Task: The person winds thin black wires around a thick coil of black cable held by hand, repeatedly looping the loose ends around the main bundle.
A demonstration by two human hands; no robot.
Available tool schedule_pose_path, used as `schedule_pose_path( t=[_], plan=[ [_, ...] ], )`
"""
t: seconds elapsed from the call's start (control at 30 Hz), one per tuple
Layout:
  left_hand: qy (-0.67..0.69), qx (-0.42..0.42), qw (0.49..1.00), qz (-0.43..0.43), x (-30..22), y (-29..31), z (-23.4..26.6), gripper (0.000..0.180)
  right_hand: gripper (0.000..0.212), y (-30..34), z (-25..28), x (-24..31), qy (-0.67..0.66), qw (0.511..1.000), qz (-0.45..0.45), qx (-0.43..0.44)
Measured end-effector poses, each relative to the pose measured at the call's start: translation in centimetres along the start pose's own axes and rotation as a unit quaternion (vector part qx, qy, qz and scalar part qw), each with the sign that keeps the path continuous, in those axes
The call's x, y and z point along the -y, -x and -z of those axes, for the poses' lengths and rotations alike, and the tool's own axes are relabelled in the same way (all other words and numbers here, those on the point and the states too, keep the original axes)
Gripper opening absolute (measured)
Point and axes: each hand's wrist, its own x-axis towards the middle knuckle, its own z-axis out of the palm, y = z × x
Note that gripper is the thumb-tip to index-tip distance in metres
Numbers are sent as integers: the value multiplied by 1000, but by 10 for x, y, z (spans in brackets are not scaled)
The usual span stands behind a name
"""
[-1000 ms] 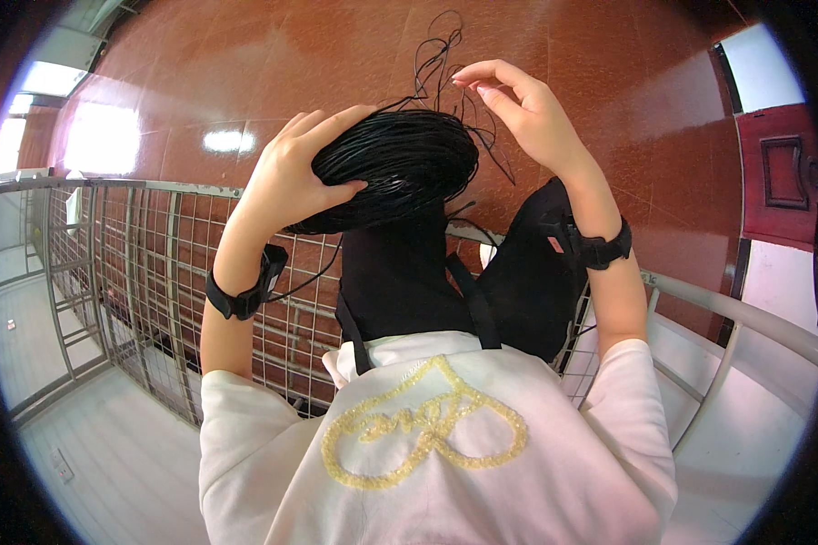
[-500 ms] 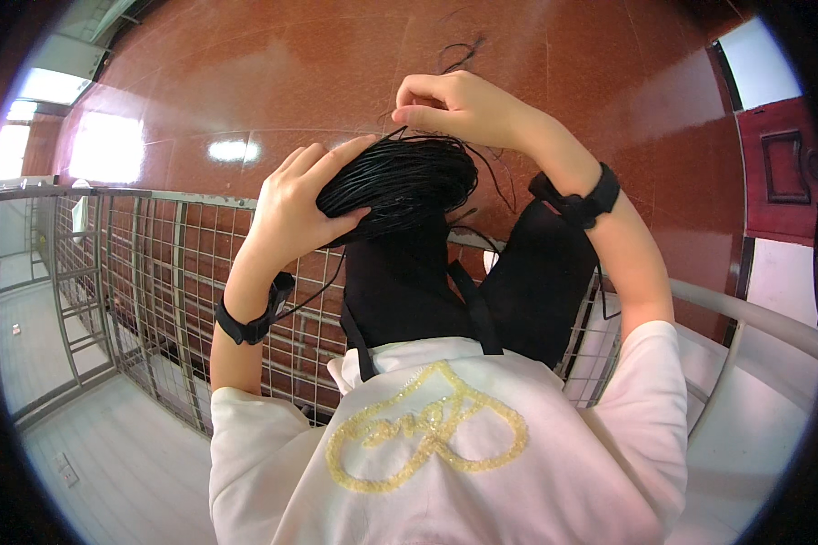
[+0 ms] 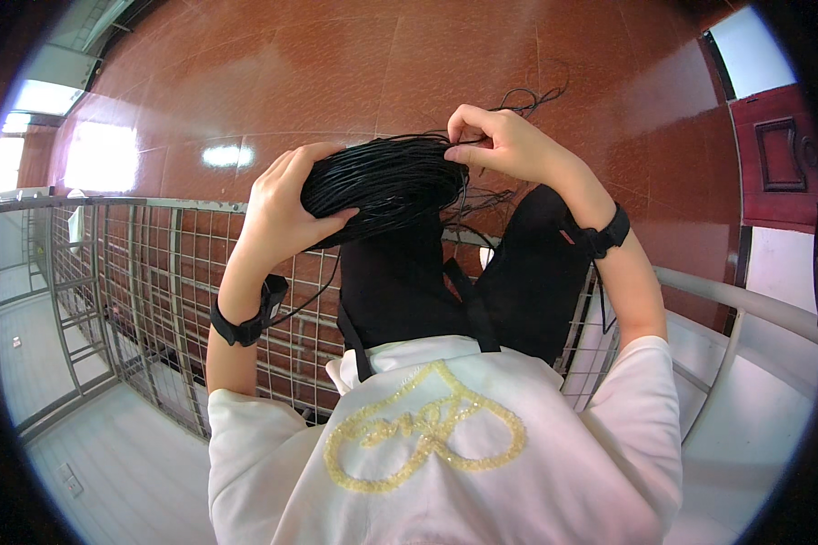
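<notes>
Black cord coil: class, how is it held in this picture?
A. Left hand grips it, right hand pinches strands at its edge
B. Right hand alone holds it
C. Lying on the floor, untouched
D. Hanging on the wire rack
A: the left hand wraps the coil while the right hand pinches strands at its edge.

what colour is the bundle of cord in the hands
Black: the coiled cord bundle is solid black, clearest in the head view against the reddish-brown floor.

Left hand (image 3: 286, 204) palm hidden behind black cord coil (image 3: 382, 182); loose cord ends too thin to trace.
</notes>
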Motion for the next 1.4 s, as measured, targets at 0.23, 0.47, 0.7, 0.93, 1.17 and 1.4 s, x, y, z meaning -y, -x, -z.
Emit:
schedule_pose_path(
  t=[0.23,0.47,0.7,0.93,1.17,1.4],
  plan=[
    [-19,11,1000,-10,-6,4,-1,56,41,1,8,-8,172,980,95,1],
    [-6,11,1000,-21,-2,-1,-2,58,57,7,-4,-19,218,966,131,-40],
    [-24,13,999,-37,-7,-4,-3,58,59,2,-15,-29,231,967,107,-17],
    [-24,12,999,-42,-6,-5,-4,57,70,3,-46,-45,92,987,102,-84],
    [-22,14,999,-41,-10,-8,-4,56,56,1,-63,-43,143,974,80,-155],
    [85,-5,996,39,-4,11,4,57,49,5,-35,-2,179,955,178,-154]
  ],
)
